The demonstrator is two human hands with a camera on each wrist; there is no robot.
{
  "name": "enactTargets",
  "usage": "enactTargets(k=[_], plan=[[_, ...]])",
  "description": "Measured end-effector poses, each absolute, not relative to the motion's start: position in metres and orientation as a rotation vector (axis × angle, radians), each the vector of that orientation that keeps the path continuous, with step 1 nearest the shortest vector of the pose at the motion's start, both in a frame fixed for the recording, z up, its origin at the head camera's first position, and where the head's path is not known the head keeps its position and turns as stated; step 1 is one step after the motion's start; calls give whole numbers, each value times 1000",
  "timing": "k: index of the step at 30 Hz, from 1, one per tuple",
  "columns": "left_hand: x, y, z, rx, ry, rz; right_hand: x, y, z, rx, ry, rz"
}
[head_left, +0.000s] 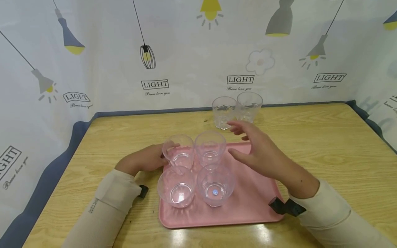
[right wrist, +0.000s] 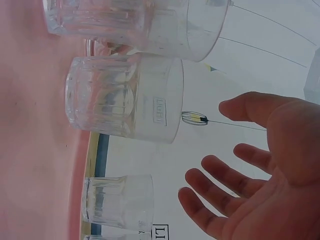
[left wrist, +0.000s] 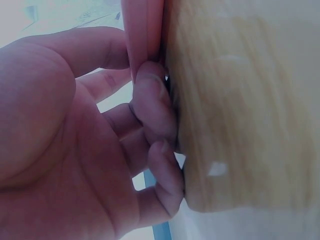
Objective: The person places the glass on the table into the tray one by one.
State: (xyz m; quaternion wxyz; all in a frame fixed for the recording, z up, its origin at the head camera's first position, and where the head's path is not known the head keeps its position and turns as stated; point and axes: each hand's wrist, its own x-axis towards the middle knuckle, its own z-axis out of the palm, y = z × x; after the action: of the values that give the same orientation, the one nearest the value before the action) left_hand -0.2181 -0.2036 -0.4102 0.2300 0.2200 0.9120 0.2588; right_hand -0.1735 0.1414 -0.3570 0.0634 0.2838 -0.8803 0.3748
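My left hand point(head_left: 144, 160) grips the left rim of a pink tray point(head_left: 251, 206). In the left wrist view, the thumb lies over the tray's edge point(left wrist: 142, 30) while fingers curl beneath it, close to the wooden tabletop. Several clear plastic cups stand upright on the tray's left half, among them a front right cup point(head_left: 215, 184) and a back right cup point(head_left: 210, 148). The right hand point(head_left: 262, 150) hovers over the tray's back right part, fingers spread and holding nothing. In the right wrist view its fingertips are apart from the nearest cup point(right wrist: 120, 97).
Two more clear cups, a left one point(head_left: 224, 112) and a right one point(head_left: 249, 103), stand on the wooden table point(head_left: 325, 144) behind the tray. A white curtain point(head_left: 192, 51) printed with lamps hangs along the table's back and sides.
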Motion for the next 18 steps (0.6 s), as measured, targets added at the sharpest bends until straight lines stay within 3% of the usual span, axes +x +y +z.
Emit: enactTargets(k=[18], plan=[[-219, -206, -412, 638, 2524, 684, -191, 152, -362, 674, -2584, 1279]])
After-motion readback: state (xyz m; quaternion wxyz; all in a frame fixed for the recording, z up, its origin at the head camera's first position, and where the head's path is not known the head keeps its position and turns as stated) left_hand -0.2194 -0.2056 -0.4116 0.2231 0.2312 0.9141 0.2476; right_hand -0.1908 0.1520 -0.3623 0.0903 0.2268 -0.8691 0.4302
